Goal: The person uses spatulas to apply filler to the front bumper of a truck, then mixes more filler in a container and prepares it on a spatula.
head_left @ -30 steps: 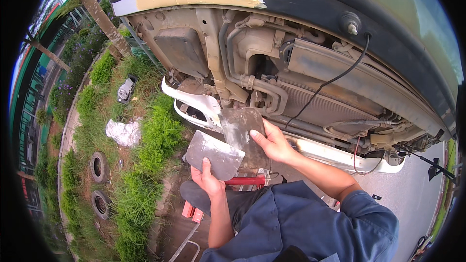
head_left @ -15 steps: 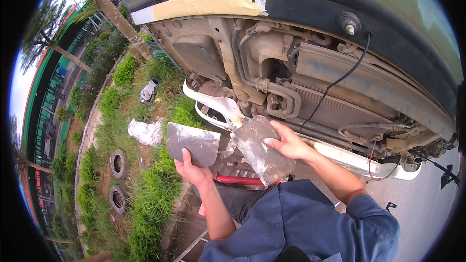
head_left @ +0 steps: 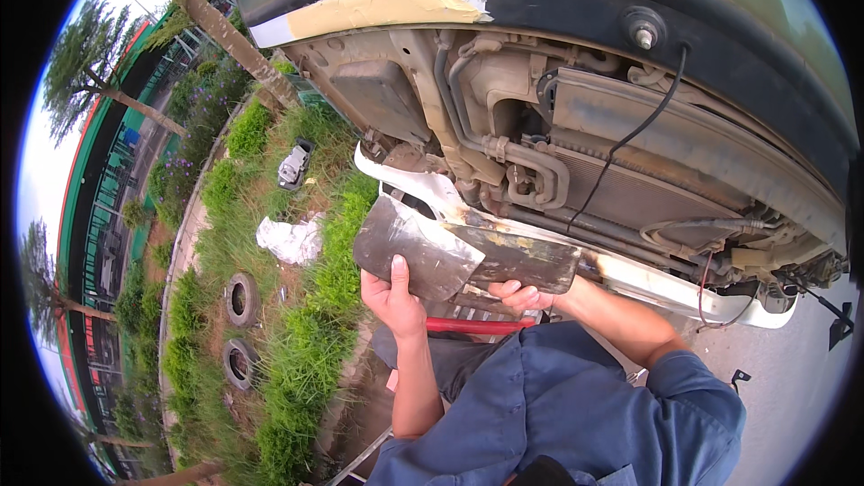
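Note:
In my left hand (head_left: pixel 394 304) is a thin dark grey plate (head_left: pixel 409 243) with rounded corners, its thumb pressed on the face. The plate is tilted, and pale smears run along its upper edge. My right hand (head_left: pixel 526 297) grips a second dark plate (head_left: pixel 535 256) by its lower edge, fingers curled in front. This one is scuffed with whitish and yellowish marks and looks narrow, seen at a slant. The two plates overlap in the middle, the left one in front. Whether they touch cannot be made out.
Above is a vehicle front with a yellowish filled patch (head_left: pixel 387 4), exposed pipes and a radiator (head_left: pixel 612 180). A black cable (head_left: pixel 621 144) hangs down. A white bumper (head_left: pixel 648 292) lies behind the plates. Tyres (head_left: pixel 241 299) and a white crumpled sheet (head_left: pixel 292 238) lie on grass left.
The two plates, apart before, now overlap. The right plate has turned from broadside to a slant, with the right hand now at its lower edge. The left plate has tilted and moved right.

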The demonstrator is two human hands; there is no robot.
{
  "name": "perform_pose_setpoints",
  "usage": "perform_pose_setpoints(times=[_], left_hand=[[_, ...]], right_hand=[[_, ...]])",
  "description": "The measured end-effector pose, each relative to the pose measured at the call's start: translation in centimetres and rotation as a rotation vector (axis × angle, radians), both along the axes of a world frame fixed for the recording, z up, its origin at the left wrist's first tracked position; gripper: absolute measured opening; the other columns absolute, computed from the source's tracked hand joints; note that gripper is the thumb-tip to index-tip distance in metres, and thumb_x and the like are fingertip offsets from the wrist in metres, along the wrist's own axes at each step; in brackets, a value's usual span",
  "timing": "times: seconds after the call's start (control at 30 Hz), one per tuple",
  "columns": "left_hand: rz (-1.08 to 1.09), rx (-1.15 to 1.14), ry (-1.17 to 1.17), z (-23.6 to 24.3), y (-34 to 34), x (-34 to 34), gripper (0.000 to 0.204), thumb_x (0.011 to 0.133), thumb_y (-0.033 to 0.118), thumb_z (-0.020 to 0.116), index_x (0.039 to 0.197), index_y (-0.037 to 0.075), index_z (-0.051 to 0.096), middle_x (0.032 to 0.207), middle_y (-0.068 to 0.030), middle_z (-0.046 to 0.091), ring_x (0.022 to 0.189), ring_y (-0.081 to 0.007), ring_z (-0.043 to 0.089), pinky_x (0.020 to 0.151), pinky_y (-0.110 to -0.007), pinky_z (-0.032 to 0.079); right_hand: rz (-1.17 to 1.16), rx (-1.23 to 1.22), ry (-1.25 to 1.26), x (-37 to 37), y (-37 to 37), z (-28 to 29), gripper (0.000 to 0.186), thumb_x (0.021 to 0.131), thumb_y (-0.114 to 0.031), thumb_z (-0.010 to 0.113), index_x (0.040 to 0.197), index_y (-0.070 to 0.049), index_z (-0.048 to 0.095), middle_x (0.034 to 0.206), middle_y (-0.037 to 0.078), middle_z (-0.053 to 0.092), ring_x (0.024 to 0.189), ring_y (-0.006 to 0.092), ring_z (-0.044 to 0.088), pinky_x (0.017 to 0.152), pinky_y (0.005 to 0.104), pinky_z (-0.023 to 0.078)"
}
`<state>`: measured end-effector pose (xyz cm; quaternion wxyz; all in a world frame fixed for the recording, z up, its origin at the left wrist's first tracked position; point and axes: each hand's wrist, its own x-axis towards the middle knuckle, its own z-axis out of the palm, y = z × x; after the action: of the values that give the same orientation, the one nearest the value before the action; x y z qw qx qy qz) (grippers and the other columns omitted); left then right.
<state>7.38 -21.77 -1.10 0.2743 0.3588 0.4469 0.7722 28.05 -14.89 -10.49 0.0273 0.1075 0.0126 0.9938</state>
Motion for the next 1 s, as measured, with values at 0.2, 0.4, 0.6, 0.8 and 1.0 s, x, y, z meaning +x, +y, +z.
perform_pose_setpoints(times=[0.2,0.4,0.6,0.8,1.0], left_hand=[[-0.182,-0.086,0.126,0.6,-1.4,4.2,0.029,0.091,-0.002,0.061,0.120,-0.004,0.057,0.113,-0.0090,0.064,0.101,-0.0145,0.060,0.091,-0.029,0.047],[-0.332,-0.146,0.041,1.5,-3.7,5.2,0.028,0.089,0.001,0.065,0.116,-0.003,0.059,0.110,-0.0082,0.065,0.099,-0.0125,0.059,0.089,-0.026,0.046],[0.117,-0.045,-0.101,0.5,-3.3,0.3,0.023,0.092,0.005,0.064,0.112,-0.001,0.058,0.105,-0.0080,0.066,0.088,-0.0113,0.063,0.075,-0.024,0.050],[0.295,-0.091,-0.129,-0.4,-3.1,-0.6,0.026,0.095,0.009,0.060,0.120,0.002,0.054,0.109,-0.0107,0.065,0.088,-0.0166,0.067,0.062,-0.027,0.056],[0.319,-0.022,-0.198,-0.3,-2.8,0.3,0.031,0.095,0.005,0.058,0.125,-0.001,0.049,0.118,-0.0147,0.060,0.097,-0.0237,0.067,0.068,-0.036,0.063]], right_hand=[[0.007,0.043,-0.043,-1.2,-1.1,-1.6,0.060,0.100,-0.055,0.034,0.136,-0.009,0.047,0.072,0.012,0.054,0.038,0.0129,0.042,0.030,0.0244,0.031],[-0.533,0.465,-0.669,-3.1,-1.2,-3.8,0.051,0.096,-0.030,0.061,0.138,-0.004,0.049,0.126,0.012,0.061,0.106,0.0149,0.063,0.087,0.0289,0.053],[-0.928,0.710,-1.054,-0.8,-0.2,-0.1,0.054,0.089,-0.016,0.071,0.135,0.001,0.049,0.120,0.010,0.063,0.103,0.0163,0.063,0.088,0.0307,0.052],[-1.002,0.620,-0.960,-0.3,-0.6,2.6,0.038,0.090,-0.006,0.066,0.126,-0.003,0.055,0.108,0.006,0.067,0.092,0.0135,0.064,0.082,0.0311,0.054],[-1.083,0.637,-0.868,-1.2,-0.7,5.9,0.035,0.088,-0.003,0.066,0.121,-0.003,0.056,0.107,0.005,0.067,0.093,0.0128,0.063,0.084,0.0307,0.052]])
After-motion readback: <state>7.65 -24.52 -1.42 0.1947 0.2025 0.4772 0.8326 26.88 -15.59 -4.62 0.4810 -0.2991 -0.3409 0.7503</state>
